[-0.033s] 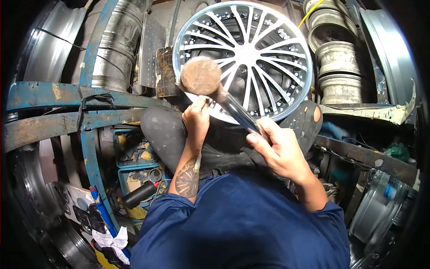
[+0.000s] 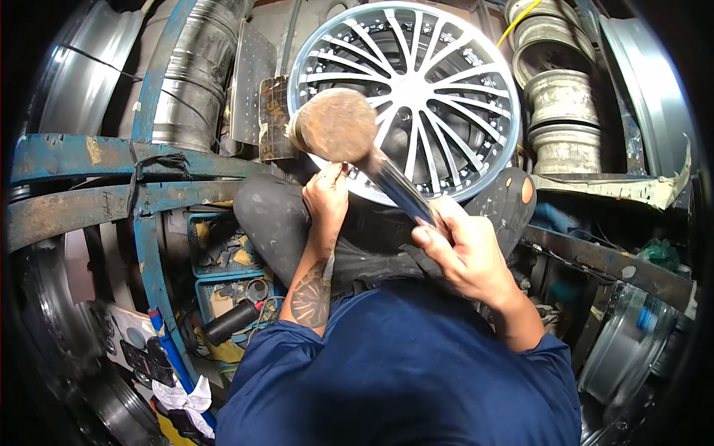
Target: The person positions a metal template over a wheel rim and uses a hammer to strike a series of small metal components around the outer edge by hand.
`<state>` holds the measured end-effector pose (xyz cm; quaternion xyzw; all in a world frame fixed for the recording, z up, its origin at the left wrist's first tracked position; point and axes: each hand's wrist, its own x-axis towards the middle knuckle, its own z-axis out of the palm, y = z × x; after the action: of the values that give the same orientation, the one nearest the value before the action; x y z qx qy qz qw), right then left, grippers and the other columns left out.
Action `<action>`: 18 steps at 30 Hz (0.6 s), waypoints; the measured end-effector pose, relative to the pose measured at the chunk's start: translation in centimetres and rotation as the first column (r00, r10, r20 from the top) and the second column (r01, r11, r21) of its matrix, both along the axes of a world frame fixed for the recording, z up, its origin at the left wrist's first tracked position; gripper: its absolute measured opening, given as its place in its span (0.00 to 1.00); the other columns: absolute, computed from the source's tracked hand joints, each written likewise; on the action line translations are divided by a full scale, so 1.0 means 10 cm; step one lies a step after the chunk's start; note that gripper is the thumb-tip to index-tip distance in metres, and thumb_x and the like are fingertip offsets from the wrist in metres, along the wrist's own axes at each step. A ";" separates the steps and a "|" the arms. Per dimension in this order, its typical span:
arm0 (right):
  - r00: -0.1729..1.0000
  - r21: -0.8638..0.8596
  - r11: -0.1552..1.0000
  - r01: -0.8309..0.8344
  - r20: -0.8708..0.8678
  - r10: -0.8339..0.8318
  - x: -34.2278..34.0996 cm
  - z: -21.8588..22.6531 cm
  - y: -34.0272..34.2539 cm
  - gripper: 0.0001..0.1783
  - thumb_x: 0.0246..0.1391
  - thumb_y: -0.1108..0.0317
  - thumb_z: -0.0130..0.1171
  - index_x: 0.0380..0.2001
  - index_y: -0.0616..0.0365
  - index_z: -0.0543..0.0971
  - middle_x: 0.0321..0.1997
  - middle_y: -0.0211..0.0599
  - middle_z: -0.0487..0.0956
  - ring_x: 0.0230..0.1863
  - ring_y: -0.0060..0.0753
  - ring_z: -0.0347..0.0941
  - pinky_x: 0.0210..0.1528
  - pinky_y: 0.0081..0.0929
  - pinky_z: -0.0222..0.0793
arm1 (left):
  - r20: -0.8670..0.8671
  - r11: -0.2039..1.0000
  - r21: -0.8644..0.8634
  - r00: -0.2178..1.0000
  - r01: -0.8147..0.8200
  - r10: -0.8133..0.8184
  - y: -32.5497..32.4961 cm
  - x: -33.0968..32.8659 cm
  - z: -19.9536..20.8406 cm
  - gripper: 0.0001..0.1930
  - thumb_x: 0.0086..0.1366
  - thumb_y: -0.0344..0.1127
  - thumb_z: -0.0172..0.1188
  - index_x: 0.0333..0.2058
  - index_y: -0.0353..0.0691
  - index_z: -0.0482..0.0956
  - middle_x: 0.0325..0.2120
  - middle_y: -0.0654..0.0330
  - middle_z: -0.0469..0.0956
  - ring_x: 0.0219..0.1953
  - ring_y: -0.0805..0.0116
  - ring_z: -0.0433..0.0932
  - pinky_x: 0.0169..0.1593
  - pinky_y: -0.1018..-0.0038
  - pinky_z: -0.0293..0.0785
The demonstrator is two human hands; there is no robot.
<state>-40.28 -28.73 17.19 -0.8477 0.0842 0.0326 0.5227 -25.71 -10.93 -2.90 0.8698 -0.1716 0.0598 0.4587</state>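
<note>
In my right hand (image 2: 465, 253) is the dark handle of a mallet (image 2: 338, 128), whose thick, worn brown head is raised over the left front rim of a wheel. That alloy wheel rim (image 2: 413, 93), with white spokes and a black inner face, lies face up in front of my knees. My left hand (image 2: 326, 195) is closed at the near left edge of the wheel, fingertips pinched together just under the mallet head. Whatever those fingers hold is small and mostly hidden by the mallet.
A blue metal frame (image 2: 82, 157) runs along the left, with blue baskets (image 2: 199, 286) of scraps and a black cylindrical tool (image 2: 229, 322) below. Old wheel barrels (image 2: 563, 97) are stacked at the right. Another silver rim (image 2: 621, 357) is at the lower right.
The mallet head looks slightly larger and a little further right, nearer to me. My left hand and the wheel rim stay in place.
</note>
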 end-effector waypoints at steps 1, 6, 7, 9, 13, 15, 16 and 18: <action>1.000 0.000 1.000 -0.009 0.000 0.009 0.00 -0.02 0.02 0.20 0.62 0.58 0.60 0.50 0.60 0.75 0.24 0.43 0.77 0.22 0.38 0.75 0.30 0.30 0.71 | 0.026 0.995 0.095 1.000 -0.005 0.003 0.03 0.00 -0.02 0.05 0.59 0.31 0.61 0.26 0.37 0.81 0.27 0.52 0.81 0.30 0.46 0.79 0.34 0.59 0.74; 0.979 -0.117 0.993 -0.004 -0.204 -0.020 0.18 -0.32 0.01 0.16 0.64 0.56 0.57 0.37 0.61 0.73 0.20 0.47 0.74 0.21 0.46 0.72 0.26 0.37 0.67 | 0.077 0.988 0.154 0.997 -0.009 -0.002 0.02 0.06 -0.05 0.01 0.57 0.27 0.61 0.28 0.41 0.79 0.23 0.51 0.79 0.28 0.47 0.80 0.32 0.58 0.76; 0.947 -0.172 0.985 -0.012 -0.320 -0.045 0.22 -0.34 -0.03 0.18 0.65 0.54 0.56 0.40 0.61 0.74 0.22 0.49 0.75 0.24 0.53 0.75 0.28 0.40 0.68 | 0.069 0.984 0.179 0.998 -0.011 -0.001 0.01 0.06 -0.03 0.01 0.59 0.28 0.62 0.30 0.42 0.80 0.25 0.52 0.81 0.28 0.49 0.81 0.31 0.61 0.76; 0.959 -0.096 0.995 0.022 -0.278 -0.048 0.16 -0.22 -0.13 0.18 0.65 0.55 0.56 0.36 0.62 0.74 0.20 0.48 0.74 0.21 0.49 0.72 0.27 0.38 0.66 | 0.118 0.998 0.058 0.993 -0.025 0.018 -0.03 0.06 0.03 0.02 0.61 0.29 0.62 0.32 0.43 0.82 0.27 0.53 0.82 0.30 0.51 0.83 0.32 0.63 0.77; 0.987 -0.062 0.995 0.072 -0.140 -0.080 -0.02 0.12 -0.21 0.15 0.63 0.59 0.60 0.38 0.61 0.75 0.19 0.43 0.72 0.18 0.35 0.70 0.25 0.31 0.66 | 0.043 1.000 0.010 0.999 -0.004 0.003 -0.06 0.02 0.14 0.06 0.61 0.29 0.62 0.36 0.42 0.86 0.33 0.54 0.85 0.33 0.54 0.84 0.36 0.67 0.78; 0.997 -0.016 0.999 0.041 0.066 -0.040 -0.07 0.18 -0.17 0.16 0.61 0.60 0.62 0.43 0.62 0.76 0.19 0.42 0.73 0.18 0.32 0.72 0.25 0.29 0.69 | -0.052 0.997 0.077 0.998 -0.020 0.024 -0.04 0.02 0.16 0.06 0.61 0.30 0.62 0.36 0.41 0.86 0.34 0.54 0.85 0.34 0.54 0.84 0.37 0.68 0.78; 0.986 -0.018 0.998 0.055 0.155 -0.052 -0.03 0.12 -0.10 0.19 0.60 0.59 0.63 0.46 0.62 0.77 0.19 0.41 0.74 0.19 0.31 0.75 0.26 0.28 0.71 | -0.004 0.993 0.120 1.000 -0.015 0.016 -0.02 0.02 0.16 0.06 0.61 0.31 0.63 0.36 0.41 0.86 0.35 0.53 0.85 0.37 0.54 0.84 0.39 0.68 0.78; 0.998 -0.090 0.996 0.025 -0.058 -0.031 0.11 -0.06 -0.01 0.16 0.62 0.59 0.60 0.43 0.62 0.77 0.20 0.43 0.75 0.22 0.39 0.77 0.28 0.31 0.71 | 0.137 0.979 0.200 0.990 -0.043 0.015 -0.02 0.04 0.14 0.04 0.59 0.30 0.63 0.33 0.41 0.84 0.29 0.51 0.83 0.32 0.49 0.83 0.35 0.63 0.78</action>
<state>-39.18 -28.88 16.61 -0.8676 0.1128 0.0466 0.4820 -25.28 -11.14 -1.53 0.9084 -0.1948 0.1075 0.3541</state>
